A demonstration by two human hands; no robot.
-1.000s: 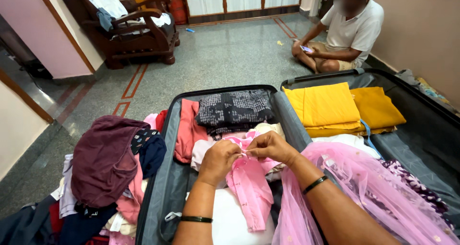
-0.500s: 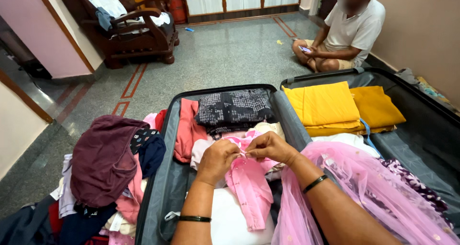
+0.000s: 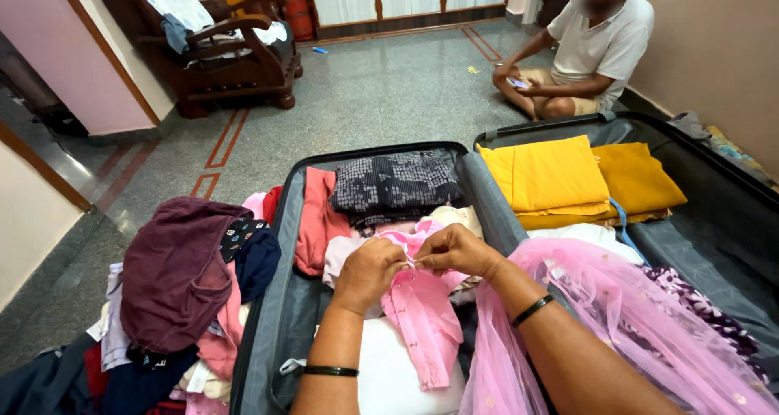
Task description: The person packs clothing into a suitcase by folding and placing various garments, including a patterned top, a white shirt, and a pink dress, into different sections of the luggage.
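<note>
My left hand and my right hand meet fingertip to fingertip over a small pink buttoned shirt, both pinching its front edge near the top. The shirt lies on clothes in the left half of an open grey suitcase. Behind my hands lie a folded black patterned cloth and a salmon garment. A pink net fabric drapes over my right forearm and the suitcase's middle.
Folded yellow cloths lie in the suitcase's right half. A heap of clothes topped by a maroon garment sits left of the case. A person sits on the floor at the back right. A wooden armchair stands far left.
My hands stay together on the pink shirt, shifting only slightly. The view has tilted a little.
</note>
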